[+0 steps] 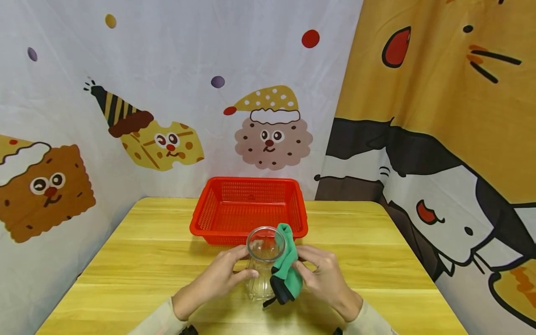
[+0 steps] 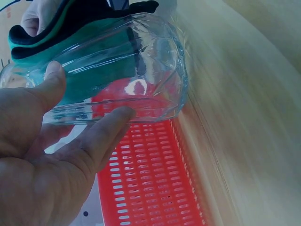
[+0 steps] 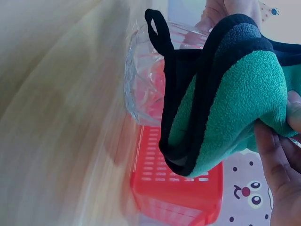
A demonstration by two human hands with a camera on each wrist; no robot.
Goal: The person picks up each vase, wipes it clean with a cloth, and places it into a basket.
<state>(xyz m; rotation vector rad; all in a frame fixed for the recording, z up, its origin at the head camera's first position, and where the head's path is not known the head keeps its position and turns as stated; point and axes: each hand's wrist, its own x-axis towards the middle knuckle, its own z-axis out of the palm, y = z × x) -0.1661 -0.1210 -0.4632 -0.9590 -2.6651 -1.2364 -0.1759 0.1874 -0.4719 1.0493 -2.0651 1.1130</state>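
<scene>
A clear glass jar with a thick round rim stands upright or nearly so, mouth up, in front of the basket. My left hand grips its left side, the thumb on the near side and fingers along the other. Pinched between the thumb and fingers of my right hand is a folded green cloth with black edging and a black hanging loop. The cloth lies against the jar's right outer side. Whether the jar's base touches the table cannot be told.
Behind the jar, a red perforated plastic basket sits at the back of the light wooden table. A printed curtain with cartoon figures hangs behind the table and along its sides.
</scene>
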